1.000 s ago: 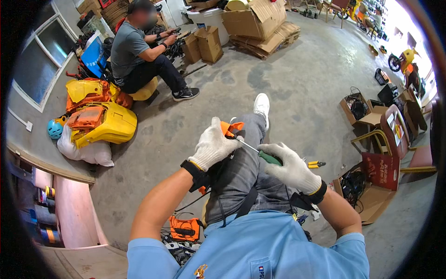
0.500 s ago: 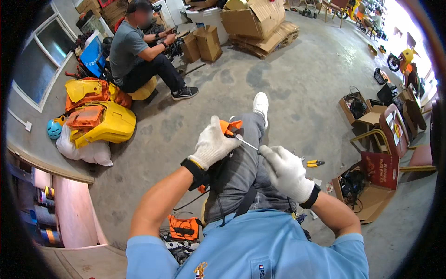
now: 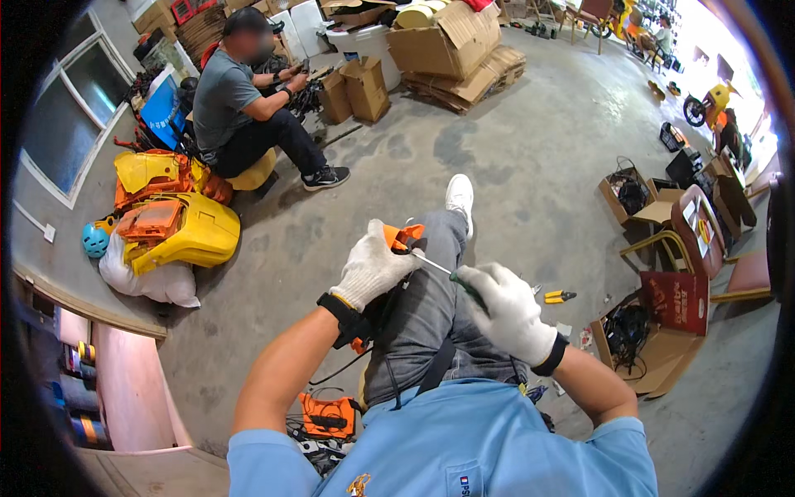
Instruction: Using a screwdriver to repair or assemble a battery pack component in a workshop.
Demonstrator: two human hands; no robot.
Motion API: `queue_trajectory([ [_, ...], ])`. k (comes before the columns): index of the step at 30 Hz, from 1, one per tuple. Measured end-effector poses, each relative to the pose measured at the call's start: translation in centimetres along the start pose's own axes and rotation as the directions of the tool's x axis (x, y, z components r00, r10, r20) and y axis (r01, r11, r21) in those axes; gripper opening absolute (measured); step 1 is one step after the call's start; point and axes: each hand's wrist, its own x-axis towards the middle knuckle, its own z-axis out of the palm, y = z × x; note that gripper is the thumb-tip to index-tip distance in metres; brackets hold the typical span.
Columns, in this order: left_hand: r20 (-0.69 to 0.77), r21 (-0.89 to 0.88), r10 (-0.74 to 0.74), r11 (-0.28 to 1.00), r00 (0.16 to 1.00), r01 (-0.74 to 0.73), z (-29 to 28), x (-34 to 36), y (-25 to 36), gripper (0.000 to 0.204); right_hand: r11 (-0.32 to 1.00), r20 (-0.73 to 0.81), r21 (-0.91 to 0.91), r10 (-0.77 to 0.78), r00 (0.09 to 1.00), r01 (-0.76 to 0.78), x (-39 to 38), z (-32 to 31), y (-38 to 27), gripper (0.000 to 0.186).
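Observation:
Over my left thigh, my white-gloved left hand (image 3: pixel 371 265) is closed on an orange plastic part (image 3: pixel 404 234) with dark fittings. My right hand (image 3: pixel 505 306), also gloved, grips a screwdriver (image 3: pixel 435 265) by its green handle, largely covered by the glove. The thin metal shaft reaches up-left to the part, where my left fingers hide the exact contact. Dark straps and cables hang below my hands. On the floor to the right lie yellow-and-black pliers (image 3: pixel 559 296).
A co-worker (image 3: pixel 232 108) sits at upper left beside yellow-and-orange body panels (image 3: pixel 190 236). Cardboard (image 3: pixel 439 41) is piled behind. At right stand chairs (image 3: pixel 696 236) and boxes of cables (image 3: pixel 662 356). An orange-black item (image 3: pixel 327 414) lies below my left arm.
My right hand has shifted slightly left and turned around the screwdriver's handle. The view has moved a little, so the orange part and my left hand appear slightly lower.

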Motion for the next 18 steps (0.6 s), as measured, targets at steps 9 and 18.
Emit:
queue_trajectory([
  [9, -0.009, 0.013, 0.003, 1.000, 1.000, -0.002, 0.3, 0.1, 0.0, 0.069, 0.871, 0.103, 0.409, 0.252, 0.962, -0.272, 1.1, -0.3, 0.2, 0.032],
  [18, 0.007, 0.008, -0.027, 1.000, 1.000, 0.026, 0.0, 0.4, 0.1, 0.072, 0.991, -0.001, 0.105, 0.090, 0.996, -0.089, 0.7, 0.4, -0.6, 0.037],
])
